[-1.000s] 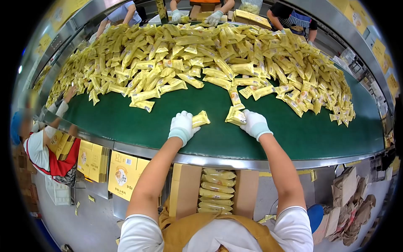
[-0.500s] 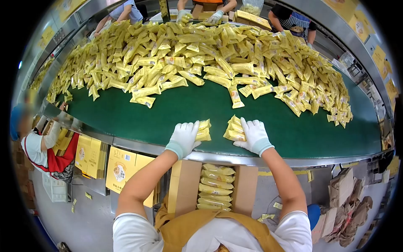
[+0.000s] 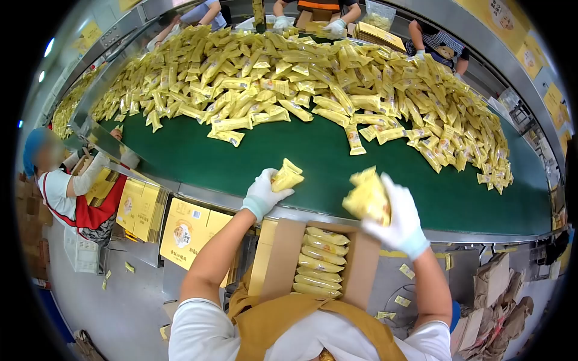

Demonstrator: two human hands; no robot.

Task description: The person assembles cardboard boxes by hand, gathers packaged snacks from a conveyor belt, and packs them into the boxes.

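Observation:
My left hand (image 3: 264, 194), in a white glove, is closed around yellow packets (image 3: 288, 175) over the near edge of the green belt (image 3: 198, 157). Gloved in white too, my right hand (image 3: 398, 218) grips a bunch of yellow packets (image 3: 367, 195), somewhat blurred, to the right of the open box. Below both hands the open cardboard box (image 3: 282, 259) holds a row of packed yellow packets (image 3: 319, 259). Farther up the belt lies a large heap of yellow packets (image 3: 271, 78).
Folded yellow cartons (image 3: 186, 231) stand at the left, below the belt's metal edge (image 3: 313, 216). A co-worker in a red apron (image 3: 99, 210) is at the far left. Other co-workers are beyond the heap. Brown paper bags (image 3: 503, 301) lie on the floor at right.
Both hands first drew packets nearer the belt's edge. My right hand then lifted its bunch and moved right toward the box side. The view has turned slightly.

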